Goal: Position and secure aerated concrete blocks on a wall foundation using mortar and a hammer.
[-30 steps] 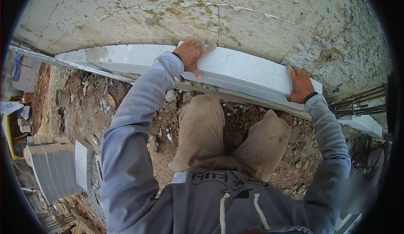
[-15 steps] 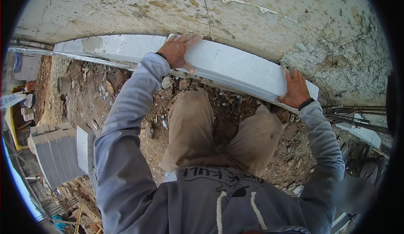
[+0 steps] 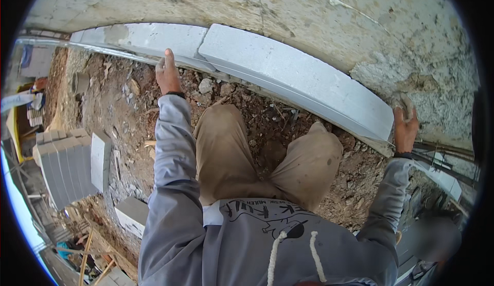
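Note:
A long white aerated concrete block (image 3: 288, 70) lies along the foot of the wall, its left end meeting another white block (image 3: 159, 38) in the same row. My right hand (image 3: 406, 126) is at the right end of the nearer block, fingers stretched and apart, beside or touching its end face; the exact contact is hard to tell. Over the dirt in front of the left block, my left hand (image 3: 169, 75) is raised with its fingers extended and nothing in them. A thin string line (image 3: 247, 76) runs along the blocks' front side.
A rough plastered wall (image 3: 216, 3) rises behind the blocks. Rubble and soil (image 3: 267, 147) surround my knees. To the left stand stacked grey blocks (image 3: 64, 167), with a loose block (image 3: 133, 216) nearer me. Metal bars (image 3: 445, 151) lie at the right, and a blurred round shape (image 3: 432, 238) is below them.
Both hands have come off the top of the block: the left moved left and toward me, the right shifted to the block's right end. The joint between the blocks now shows.

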{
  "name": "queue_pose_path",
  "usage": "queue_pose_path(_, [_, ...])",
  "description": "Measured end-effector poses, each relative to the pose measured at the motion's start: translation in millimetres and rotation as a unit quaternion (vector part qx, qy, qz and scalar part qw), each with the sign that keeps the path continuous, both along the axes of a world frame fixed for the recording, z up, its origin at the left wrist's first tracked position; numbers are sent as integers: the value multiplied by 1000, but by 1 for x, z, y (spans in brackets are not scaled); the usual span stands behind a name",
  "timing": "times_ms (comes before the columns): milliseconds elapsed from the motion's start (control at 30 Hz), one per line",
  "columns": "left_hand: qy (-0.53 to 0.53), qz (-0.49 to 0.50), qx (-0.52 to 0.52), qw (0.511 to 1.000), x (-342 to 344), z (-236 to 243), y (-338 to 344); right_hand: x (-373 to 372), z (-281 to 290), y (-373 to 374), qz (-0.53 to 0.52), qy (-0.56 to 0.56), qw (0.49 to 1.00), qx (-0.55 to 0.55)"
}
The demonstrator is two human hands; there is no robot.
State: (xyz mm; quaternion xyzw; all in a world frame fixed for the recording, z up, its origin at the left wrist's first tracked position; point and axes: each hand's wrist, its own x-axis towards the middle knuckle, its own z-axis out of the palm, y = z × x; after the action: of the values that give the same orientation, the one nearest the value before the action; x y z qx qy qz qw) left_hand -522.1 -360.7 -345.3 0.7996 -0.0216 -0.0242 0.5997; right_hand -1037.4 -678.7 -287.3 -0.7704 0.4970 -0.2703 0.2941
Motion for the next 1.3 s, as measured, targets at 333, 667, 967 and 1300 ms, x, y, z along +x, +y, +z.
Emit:
queue_pose_path(333, [167,-156,-129,965,-44,-24,-43,-78,-71,108,-388,-178,891,-153])
queue_pose_path(667, [237,-174,-63,954,11,-51,-39,-57,-179,75,-179,-179,952,174])
queue_pose_path(967, [164,-211,10,964,25,-62,-36,-87,-182,27,-61,-220,924,307])
queue_pose_path(1300, [145,-139,-62,978,-9,-39,-53,-116,-223,0,-72,-260,920,284])
